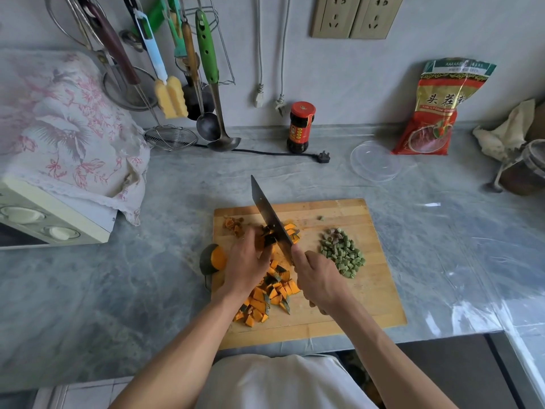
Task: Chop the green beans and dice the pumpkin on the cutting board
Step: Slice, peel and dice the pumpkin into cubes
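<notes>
A wooden cutting board (348, 293) lies on the grey counter. My right hand (320, 280) grips the handle of a dark cleaver (267, 212), its blade angled down onto a pumpkin strip (290, 230). My left hand (247, 264) presses down on that strip just left of the blade. Diced pumpkin pieces (267, 302) with green skin are heaped between my wrists. A pile of chopped green beans (342, 252) sits on the board's right half. An uncut pumpkin wedge (213, 258) rests at the board's left edge. Pumpkin pulp (233, 224) lies at the far left corner.
A cloth-covered oven (56, 184) stands at the left. Hanging utensils (188, 69), a sauce jar (300, 126), a black plug and cord (323, 157), a clear plastic lid (376, 160) and a red food bag (436, 107) line the back. A jar (525, 169) sits at far right.
</notes>
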The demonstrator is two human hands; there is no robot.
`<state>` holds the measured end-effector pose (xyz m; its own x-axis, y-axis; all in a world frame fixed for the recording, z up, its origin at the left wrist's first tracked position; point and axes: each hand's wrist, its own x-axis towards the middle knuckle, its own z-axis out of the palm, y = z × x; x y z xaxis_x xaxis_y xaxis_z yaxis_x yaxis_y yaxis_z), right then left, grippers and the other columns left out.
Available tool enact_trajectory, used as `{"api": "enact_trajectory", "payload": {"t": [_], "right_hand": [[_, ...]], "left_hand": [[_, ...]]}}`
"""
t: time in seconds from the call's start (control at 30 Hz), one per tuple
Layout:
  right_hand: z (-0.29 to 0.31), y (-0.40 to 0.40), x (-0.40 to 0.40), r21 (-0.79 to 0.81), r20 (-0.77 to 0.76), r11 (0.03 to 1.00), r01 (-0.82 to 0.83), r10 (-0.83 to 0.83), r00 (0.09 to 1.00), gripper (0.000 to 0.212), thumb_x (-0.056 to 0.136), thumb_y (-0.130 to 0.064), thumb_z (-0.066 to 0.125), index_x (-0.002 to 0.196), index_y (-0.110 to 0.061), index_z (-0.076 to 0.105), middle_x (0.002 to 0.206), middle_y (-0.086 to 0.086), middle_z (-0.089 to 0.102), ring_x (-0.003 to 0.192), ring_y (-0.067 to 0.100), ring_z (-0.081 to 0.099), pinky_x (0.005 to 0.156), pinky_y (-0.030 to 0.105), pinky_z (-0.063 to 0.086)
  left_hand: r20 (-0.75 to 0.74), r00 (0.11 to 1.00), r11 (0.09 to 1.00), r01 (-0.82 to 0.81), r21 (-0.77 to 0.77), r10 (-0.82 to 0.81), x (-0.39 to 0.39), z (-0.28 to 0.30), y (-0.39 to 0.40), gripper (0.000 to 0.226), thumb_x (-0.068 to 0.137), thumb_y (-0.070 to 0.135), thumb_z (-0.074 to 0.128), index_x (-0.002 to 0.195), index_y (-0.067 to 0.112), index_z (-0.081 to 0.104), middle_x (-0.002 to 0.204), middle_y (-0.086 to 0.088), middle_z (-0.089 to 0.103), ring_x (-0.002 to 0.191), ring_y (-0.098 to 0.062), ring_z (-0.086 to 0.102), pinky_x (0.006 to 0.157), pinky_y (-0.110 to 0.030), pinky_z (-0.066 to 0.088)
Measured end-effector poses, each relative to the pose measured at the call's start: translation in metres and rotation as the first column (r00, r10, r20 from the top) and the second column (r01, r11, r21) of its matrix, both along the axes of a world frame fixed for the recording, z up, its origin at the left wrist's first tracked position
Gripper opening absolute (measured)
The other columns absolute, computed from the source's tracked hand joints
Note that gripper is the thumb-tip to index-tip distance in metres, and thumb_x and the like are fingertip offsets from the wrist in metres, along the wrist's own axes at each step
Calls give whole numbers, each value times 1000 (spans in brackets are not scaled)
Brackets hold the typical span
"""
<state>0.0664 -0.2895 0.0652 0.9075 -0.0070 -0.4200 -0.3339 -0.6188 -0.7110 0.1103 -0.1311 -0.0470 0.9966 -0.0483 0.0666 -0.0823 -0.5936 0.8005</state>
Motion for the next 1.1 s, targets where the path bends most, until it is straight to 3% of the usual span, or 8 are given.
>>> {"api": "enact_trajectory", "payload": {"t": [0.13, 0.3, 0.47, 0.73, 0.83, 0.97, 1.1], "right_hand": [[1, 0, 0, 33, -54, 999, 14, -12, 998, 66, 105, -51, 27, 89, 5, 57, 69, 12, 57, 44, 19, 51, 35, 24, 38], [0, 1, 3, 52, -59, 999, 8, -5, 998, 60, 104, -55, 26, 81, -6, 53, 66, 9, 56, 43, 19, 51, 37, 25, 40], [-3, 5, 8, 56, -68, 998, 9, -5, 998, 60, 104, -56, 26, 80, -8, 52, 65, 8, 57, 43, 20, 52, 39, 28, 43], [-3, 4, 11, 50, -73, 998, -25, 29, 997, 55, 105, -52, 27, 78, -10, 49, 69, 10, 56, 47, 19, 50, 41, 27, 44], [-2, -1, 10, 71, -74, 997, -12, 17, 997, 56, 106, -51, 28, 80, -7, 51, 69, 11, 55, 47, 20, 49, 38, 26, 42], [2, -5, 2, 97, -43, 995, 32, -28, 999, 62, 105, -50, 28, 81, 2, 52, 67, 12, 53, 47, 20, 46, 35, 23, 36], [5, -7, -4, 61, 42, 998, 23, -25, 999, 69, 104, -52, 29, 86, 9, 55, 66, 12, 54, 51, 21, 45, 46, 32, 37]], "left_hand": [[-17, 1000, 999, 17, 43, -16, 3, 2, 2, 27, 94, 28, 67, 116, 22, 52, 110, 11, 67, 96, -3, 64, 77, -15, 50], [10, 999, 994, 51, 99, -53, 5, -1, 7, 25, 98, 37, 60, 120, 25, 54, 113, 13, 69, 101, -7, 67, 79, -32, 59], [73, 995, 985, 62, 160, -74, 3, 0, 8, 28, 100, 35, 59, 124, 22, 54, 112, 11, 71, 96, -11, 69, 74, -20, 53], [72, 997, 993, 33, 113, -41, 2, -6, 3, 28, 97, 28, 64, 122, 23, 53, 114, 10, 70, 97, -13, 70, 74, -31, 59], [66, 998, 998, 2, 68, -7, 1, -4, 1, 31, 94, 23, 68, 122, 22, 56, 115, 9, 70, 100, -10, 68, 80, -30, 58], [53, 998, 1000, -25, -3, 25, 2, -2, -5, 26, 94, 23, 67, 119, 22, 60, 105, 11, 70, 90, -5, 67, 78, -28, 57], [67, 991, 993, -117, 26, 115, 1, 1, -13, 19, 95, 22, 67, 113, 17, 64, 94, 8, 67, 85, -7, 59, 71, -10, 42]]}}
